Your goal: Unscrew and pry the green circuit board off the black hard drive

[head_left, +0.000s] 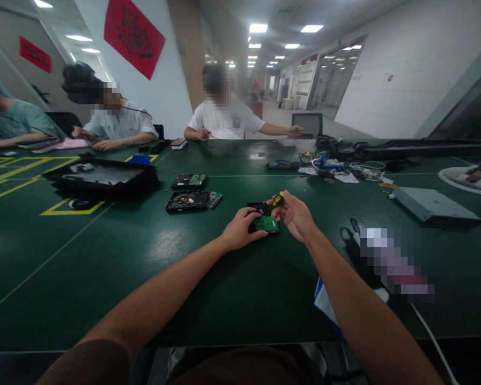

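Note:
My left hand (240, 230) grips a hard drive (268, 224) on the green table, its thumb and fingers around the edges. The drive lies with its green circuit board facing up. My right hand (299, 216) is closed around a yellow and black screwdriver (278, 200), held just above the drive's right side. The screwdriver's tip is hidden by my fingers. Directly behind the drive, partly covered by my hands, is another black drive-like part (258, 206).
Two hard drives (187, 201) and a small circuit board (215, 200) lie to the left. Stacked black trays (100, 179) stand farther left. Cables (328, 163) and a grey metal box (436, 204) are at right. A blue-white packet (327, 305) lies under my right forearm. People sit across the table.

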Demonstrator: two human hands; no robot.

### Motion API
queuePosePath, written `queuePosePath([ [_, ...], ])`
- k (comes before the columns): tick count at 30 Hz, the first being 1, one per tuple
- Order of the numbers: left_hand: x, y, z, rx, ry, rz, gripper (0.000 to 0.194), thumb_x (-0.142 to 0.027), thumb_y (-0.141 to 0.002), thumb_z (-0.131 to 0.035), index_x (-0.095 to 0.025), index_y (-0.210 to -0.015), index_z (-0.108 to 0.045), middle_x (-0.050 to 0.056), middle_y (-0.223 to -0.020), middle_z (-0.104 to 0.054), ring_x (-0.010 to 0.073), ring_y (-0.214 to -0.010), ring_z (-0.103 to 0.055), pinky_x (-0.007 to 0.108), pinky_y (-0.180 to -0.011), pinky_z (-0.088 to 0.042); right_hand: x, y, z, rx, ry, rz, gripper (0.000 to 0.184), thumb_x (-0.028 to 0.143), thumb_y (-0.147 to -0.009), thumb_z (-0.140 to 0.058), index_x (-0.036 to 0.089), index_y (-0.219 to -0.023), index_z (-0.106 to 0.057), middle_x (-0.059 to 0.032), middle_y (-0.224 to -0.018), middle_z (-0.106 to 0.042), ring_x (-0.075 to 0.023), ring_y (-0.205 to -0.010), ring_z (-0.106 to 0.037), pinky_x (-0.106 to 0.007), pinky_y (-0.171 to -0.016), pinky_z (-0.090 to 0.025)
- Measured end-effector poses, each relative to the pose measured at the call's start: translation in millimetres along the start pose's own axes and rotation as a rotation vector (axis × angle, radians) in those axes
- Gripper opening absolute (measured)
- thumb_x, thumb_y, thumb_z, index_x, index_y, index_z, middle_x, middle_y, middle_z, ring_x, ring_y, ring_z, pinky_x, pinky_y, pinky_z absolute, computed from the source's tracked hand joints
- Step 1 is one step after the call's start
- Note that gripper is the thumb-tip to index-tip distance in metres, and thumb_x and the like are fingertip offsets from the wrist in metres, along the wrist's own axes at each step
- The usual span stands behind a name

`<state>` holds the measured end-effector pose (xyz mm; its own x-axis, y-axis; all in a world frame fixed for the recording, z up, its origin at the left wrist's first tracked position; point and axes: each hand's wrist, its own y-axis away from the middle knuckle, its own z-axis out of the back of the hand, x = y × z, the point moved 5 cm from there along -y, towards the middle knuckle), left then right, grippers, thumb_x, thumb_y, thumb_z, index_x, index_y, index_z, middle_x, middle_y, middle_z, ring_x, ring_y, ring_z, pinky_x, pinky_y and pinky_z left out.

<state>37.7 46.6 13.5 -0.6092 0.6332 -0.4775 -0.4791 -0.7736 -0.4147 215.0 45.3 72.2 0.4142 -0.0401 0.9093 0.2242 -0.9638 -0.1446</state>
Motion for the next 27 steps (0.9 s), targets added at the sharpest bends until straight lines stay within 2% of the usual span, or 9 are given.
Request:
queuePosePath([
  [8, 0.1, -0.1, 0.1, 0.003, 0.011, 0.006, 0.064, -0.06, -0.081, -0.074, -0.025, -0.133, -0.06, 0.013, -0.14, -0.052, 0.0331, -0.135, -0.047, 0.053, -0.112, -0.046, 1.6, 1.9, -1.1, -0.02, 0.025, -0.019, 0.044, 0.059, -0.088, -0.066, 0.021, -0.109, -0.072, -0.0061, -0.1, -0.072, -0.0108, -0.061, -0.059, -0.024, -0.048, -0.038],
  [12, -0.2, 0.2, 0.6, 0.0, 0.01, 0.012, 0.063, -0.059, -0.081, -0.076, -0.026, -0.133, -0.06, 0.013, -0.141, -0.051, 0.0334, -0.136, -0.047, 0.053, -0.112, -0.046, 2.6, 2.3, -0.7, -0.029, 0.046, 0.002, 0.039, 0.056, -0.088, -0.069, 0.021, -0.104, -0.071, -0.0053, -0.101, -0.071, -0.0098, -0.061, -0.056, -0.023, -0.047, -0.035],
  [18, -1.3, 1.0, 2.0, 0.007, 0.015, 0.016, 0.062, -0.059, -0.081, -0.075, -0.026, -0.133, -0.06, 0.013, -0.141, -0.051, 0.0335, -0.136, -0.048, 0.054, -0.111, -0.047, 3.5, 1.5, 2.8, -0.027, 0.051, 0.043, 0.032, 0.053, -0.087, -0.071, 0.023, -0.094, -0.062, -0.0052, -0.107, -0.074, -0.0117, -0.063, -0.06, -0.024, -0.048, -0.039],
  [24, -1.4, 0.7, 1.2, 0.018, 0.001, 0.021, 0.064, -0.06, -0.082, -0.074, -0.026, -0.134, -0.059, 0.013, -0.141, -0.051, 0.0332, -0.136, -0.047, 0.053, -0.111, -0.047, 3.7, 0.4, 3.2, -0.021, 0.034, 0.049, 0.037, 0.054, -0.089, -0.068, 0.025, -0.113, -0.067, -0.0046, -0.101, -0.073, -0.0121, -0.064, -0.063, -0.024, -0.05, -0.043],
  [27, -1.4, 0.9, 0.7, 0.023, -0.01, 0.025, 0.067, -0.061, -0.082, -0.073, -0.025, -0.136, -0.058, 0.014, -0.142, -0.05, 0.0334, -0.136, -0.046, 0.053, -0.112, -0.046, 2.1, -0.7, 4.7, -0.031, -0.009, 0.01, 0.044, 0.06, -0.092, -0.062, 0.022, -0.113, -0.07, -0.0067, -0.099, -0.072, -0.013, -0.066, -0.064, -0.025, -0.054, -0.048],
])
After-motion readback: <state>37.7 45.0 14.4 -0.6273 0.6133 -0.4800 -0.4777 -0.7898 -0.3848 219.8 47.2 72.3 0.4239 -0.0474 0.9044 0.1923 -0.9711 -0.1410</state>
